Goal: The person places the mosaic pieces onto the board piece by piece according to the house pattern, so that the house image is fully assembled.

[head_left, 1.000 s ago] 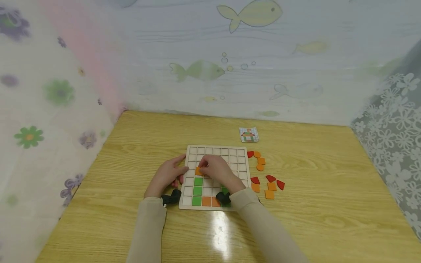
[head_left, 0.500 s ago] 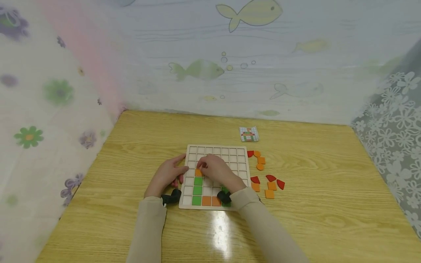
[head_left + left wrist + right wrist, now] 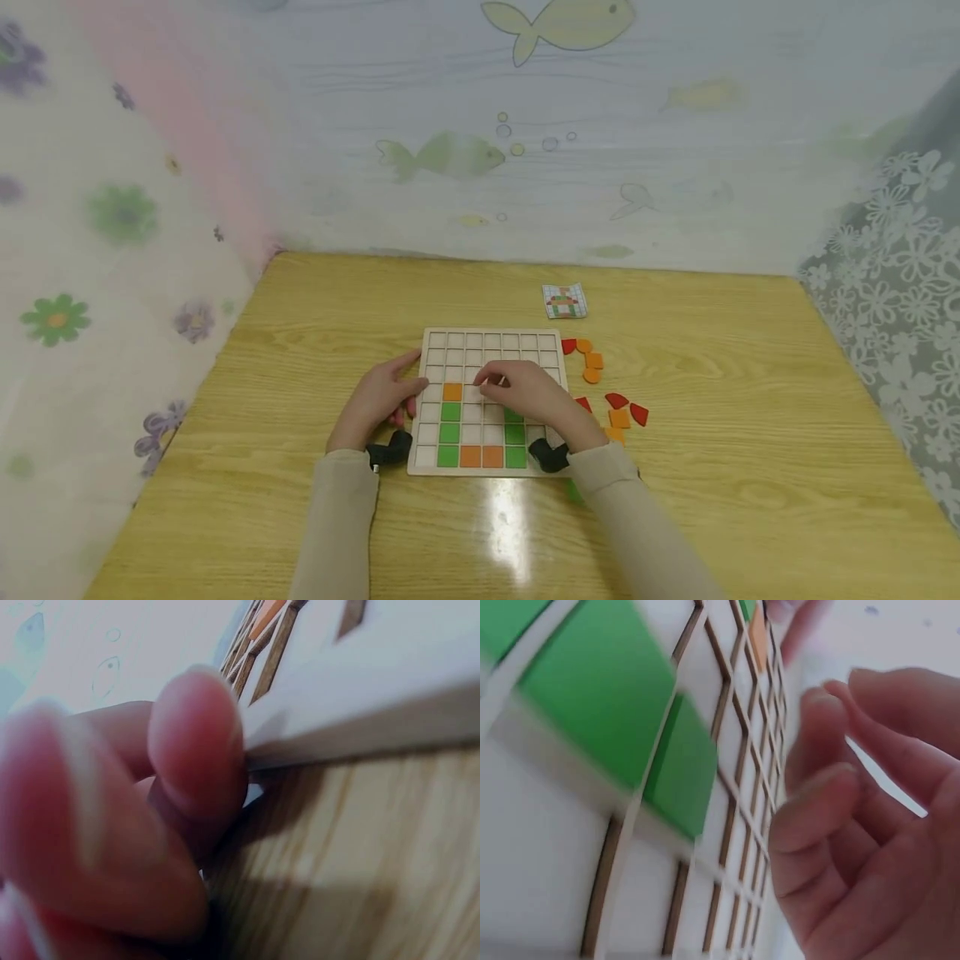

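Observation:
A wooden grid board (image 3: 492, 476) lies on the table. In one column an orange square tile (image 3: 452, 392) sits above several green square tiles (image 3: 449, 433); more green tiles (image 3: 600, 690) stand in a column farther right. Two orange tiles (image 3: 470, 456) lie between the columns in the nearest row. My left hand (image 3: 378, 396) rests at the board's left edge, thumb at the rim and a fingertip (image 3: 199, 742) against its side. Over the middle of the board hovers my right hand (image 3: 528, 393), fingers loosely bent, nothing showing between them.
Right of the board lie loose red quarter-round pieces (image 3: 639, 414), orange squares (image 3: 618, 418) and orange round pieces (image 3: 591, 376). A printed pattern card (image 3: 564, 301) is behind the board. Part of a green piece (image 3: 575, 490) shows beside the right sleeve. Patterned curtains (image 3: 450, 192) surround the table.
My right hand has let go of the orange square tile and moved right, leaving it lying in its cell above the green column. The left hand has stayed at the board's edge.

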`<action>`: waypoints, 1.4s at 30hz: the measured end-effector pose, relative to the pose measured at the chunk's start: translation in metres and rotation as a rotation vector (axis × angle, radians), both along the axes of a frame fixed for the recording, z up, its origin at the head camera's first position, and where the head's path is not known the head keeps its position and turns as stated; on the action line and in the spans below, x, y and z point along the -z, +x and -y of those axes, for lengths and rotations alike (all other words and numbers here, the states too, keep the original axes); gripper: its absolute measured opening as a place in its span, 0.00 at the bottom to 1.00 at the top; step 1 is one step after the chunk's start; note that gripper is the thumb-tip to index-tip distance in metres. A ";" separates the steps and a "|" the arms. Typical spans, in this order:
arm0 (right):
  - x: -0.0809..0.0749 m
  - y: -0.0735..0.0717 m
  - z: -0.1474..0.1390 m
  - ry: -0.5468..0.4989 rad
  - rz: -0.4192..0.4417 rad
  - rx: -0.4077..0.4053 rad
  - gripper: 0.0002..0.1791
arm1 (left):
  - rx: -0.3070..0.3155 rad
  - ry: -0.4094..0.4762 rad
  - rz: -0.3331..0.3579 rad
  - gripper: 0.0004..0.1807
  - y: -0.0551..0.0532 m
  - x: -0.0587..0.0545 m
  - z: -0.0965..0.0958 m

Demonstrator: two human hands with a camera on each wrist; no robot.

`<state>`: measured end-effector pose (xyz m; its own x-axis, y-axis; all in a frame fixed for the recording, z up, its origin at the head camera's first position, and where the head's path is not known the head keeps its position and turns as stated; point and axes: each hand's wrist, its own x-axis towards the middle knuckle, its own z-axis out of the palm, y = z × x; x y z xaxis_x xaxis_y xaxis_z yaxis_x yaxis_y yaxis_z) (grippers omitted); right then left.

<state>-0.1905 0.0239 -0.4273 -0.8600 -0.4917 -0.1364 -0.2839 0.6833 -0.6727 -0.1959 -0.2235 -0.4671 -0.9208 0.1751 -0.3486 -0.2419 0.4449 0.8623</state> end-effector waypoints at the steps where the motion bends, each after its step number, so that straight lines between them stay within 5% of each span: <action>1: -0.001 0.002 -0.004 0.010 0.002 0.006 0.10 | -0.003 -0.002 0.004 0.31 0.000 0.000 0.001; 15: -0.015 0.035 -0.075 0.037 -0.022 0.124 0.13 | -0.008 -0.003 -0.008 0.30 0.001 0.002 0.000; 29: 0.001 0.075 -0.135 0.200 -0.119 0.300 0.13 | -0.019 0.008 0.015 0.30 0.002 -0.002 -0.006; 42: 0.010 0.083 -0.142 0.210 -0.077 0.275 0.13 | -0.017 -0.008 0.004 0.30 0.000 0.001 -0.002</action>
<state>-0.1074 0.1659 -0.4376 -0.9682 -0.2081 -0.1392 -0.1144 0.8623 -0.4933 -0.1957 -0.2219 -0.4681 -0.9223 0.1563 -0.3535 -0.2529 0.4476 0.8577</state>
